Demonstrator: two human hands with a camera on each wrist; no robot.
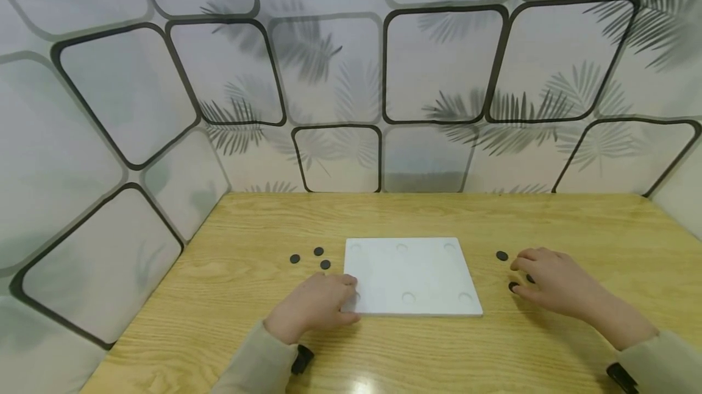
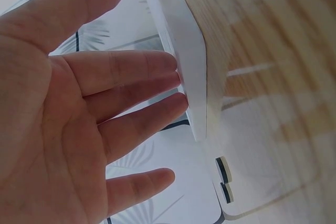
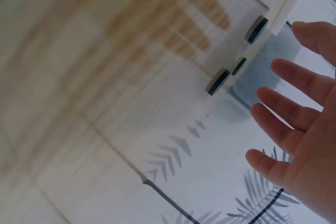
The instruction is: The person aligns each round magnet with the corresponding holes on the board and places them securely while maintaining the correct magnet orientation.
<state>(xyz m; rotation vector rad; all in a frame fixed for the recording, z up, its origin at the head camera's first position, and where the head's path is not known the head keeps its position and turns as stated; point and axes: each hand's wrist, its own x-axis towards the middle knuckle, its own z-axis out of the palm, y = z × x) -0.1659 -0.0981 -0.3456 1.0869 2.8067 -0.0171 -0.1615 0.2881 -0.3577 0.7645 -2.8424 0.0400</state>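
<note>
A white rectangular board (image 1: pixel 408 272) with several shallow round recesses lies flat on the table. My left hand (image 1: pixel 318 302) is at the board's left edge. In the left wrist view, three extended fingertips (image 2: pixel 176 100) rest at the rim of the board (image 2: pixel 191 51), with thumb and little finger spread apart. Right of the board, my right hand (image 1: pixel 562 284) hovers over three small black discs, one far disc (image 1: pixel 501 256) and one near disc (image 1: pixel 513 287) among them. Its fingers (image 3: pixel 294 77) are spread and loosely extended in the right wrist view, holding nothing, beside the discs (image 3: pixel 217 82).
Three more black discs lie left of the board: a leftmost one (image 1: pixel 295 258), a far one (image 1: pixel 319 251) and a near one (image 1: pixel 325 264). The wooden table (image 1: pixel 263 217) ends at a wall covering (image 1: pixel 334 156) with a leaf pattern.
</note>
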